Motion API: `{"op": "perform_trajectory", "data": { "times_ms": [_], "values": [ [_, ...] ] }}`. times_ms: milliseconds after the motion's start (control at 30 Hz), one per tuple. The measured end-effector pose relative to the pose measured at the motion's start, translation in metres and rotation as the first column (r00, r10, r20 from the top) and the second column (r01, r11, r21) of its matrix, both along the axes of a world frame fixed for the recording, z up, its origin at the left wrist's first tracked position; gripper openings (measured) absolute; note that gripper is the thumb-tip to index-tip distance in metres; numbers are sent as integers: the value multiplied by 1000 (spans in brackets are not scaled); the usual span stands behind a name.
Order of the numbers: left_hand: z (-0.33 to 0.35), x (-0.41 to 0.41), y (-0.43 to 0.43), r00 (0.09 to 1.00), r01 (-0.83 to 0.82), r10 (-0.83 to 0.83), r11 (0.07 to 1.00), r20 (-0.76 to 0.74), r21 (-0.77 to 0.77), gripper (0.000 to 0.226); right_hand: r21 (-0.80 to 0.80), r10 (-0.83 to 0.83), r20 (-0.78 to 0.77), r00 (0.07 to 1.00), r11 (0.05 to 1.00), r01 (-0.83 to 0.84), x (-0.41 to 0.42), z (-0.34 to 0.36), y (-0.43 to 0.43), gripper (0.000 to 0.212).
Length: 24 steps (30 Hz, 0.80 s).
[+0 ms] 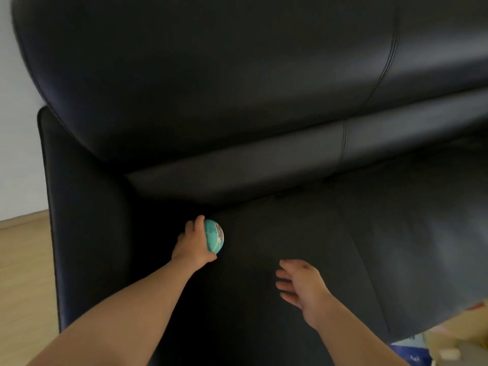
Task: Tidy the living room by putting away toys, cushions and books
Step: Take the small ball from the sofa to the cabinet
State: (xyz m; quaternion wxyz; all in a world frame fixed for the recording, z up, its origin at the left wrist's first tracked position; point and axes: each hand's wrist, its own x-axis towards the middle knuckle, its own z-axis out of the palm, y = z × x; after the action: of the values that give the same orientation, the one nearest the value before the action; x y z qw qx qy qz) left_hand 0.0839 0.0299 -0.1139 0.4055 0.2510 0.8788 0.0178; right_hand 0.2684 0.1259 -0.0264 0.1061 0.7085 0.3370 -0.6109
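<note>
Currently the L hand [194,243] grips a small teal ball [214,235]: fingers curled over its far side, thumb tucked at the near side. The ball has an orange-yellow print on its right face. It's at the back-left corner of the seat [303,233] of a black leather sofa [237,75], just beside the armrest [87,207] and near the foot of the backrest [211,159]. Can't tell whether the ball rests on the seat or is held just off it. The R hand [301,286] hangs over the seat nearer the front, apart from the ball and holding nothing. Its fingers are fairly straight and slightly spread, pointing left, w/ the back of the hand toward the camera. Both forearms are bare and reach in from the bottom edge, L one from the lower-left corner. The backrest has stitched seams splitting it into sections. Left of the armrest are a light wood floor [23,273] and a pale wall [15,128]. At bottom right, past the seat's front edge, lies blurred clutter [454,342], beige and blue, too soft to ID.
</note>
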Motion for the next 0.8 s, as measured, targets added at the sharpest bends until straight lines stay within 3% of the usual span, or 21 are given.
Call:
{"op": "perform_trajectory", "data": {
  "times_ms": [100,200,333,500,667,800],
  "values": [
    [3,0,-6,1000,-28,28,999,-11,-16,100,-5,-3,-17,1000,1000,3,3,0,-2,5],
    [14,7,-5,986,-162,160,986,40,38,97,6,-33,-37,999,999,34,15,0,-3,7],
    [42,25,2,897,-402,325,882,300,245,91,19,-95,-59,994,995,96,29,13,-5,6],
    [120,60,15,768,-564,275,718,578,408,64,23,-203,-179,963,977,210,42,60,-2,24],
    [212,115,1,815,-470,66,657,575,590,64,24,-253,-442,860,956,294,76,142,-20,39],
    [276,175,-37,915,-191,-165,627,369,755,74,18,-200,-613,765,964,267,127,200,-60,44]
  ]
}}
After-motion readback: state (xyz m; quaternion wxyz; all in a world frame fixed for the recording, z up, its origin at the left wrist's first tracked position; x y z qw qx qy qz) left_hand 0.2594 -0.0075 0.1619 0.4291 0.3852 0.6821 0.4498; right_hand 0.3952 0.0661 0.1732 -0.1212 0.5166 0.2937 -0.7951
